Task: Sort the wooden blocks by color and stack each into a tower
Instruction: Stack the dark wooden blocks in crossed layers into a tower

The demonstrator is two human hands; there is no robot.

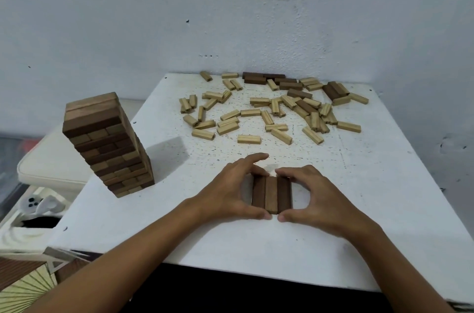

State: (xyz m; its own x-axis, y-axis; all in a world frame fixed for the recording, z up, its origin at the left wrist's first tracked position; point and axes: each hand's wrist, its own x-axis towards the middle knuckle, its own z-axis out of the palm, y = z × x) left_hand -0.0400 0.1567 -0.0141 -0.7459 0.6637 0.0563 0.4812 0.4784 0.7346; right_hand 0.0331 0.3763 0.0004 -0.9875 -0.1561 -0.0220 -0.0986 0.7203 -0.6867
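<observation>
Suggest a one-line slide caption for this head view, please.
Both hands square up three dark blocks beside a finished tower.

Nothing to read here: no lettering, label, brand or number shows on the wooden blocks [272,107], the white table [359,197] or the wall [102,17] behind it.

White table [359,223], pale wall [102,17] behind, cream cushion [51,158] at left, game controller [38,203] below it.
</observation>
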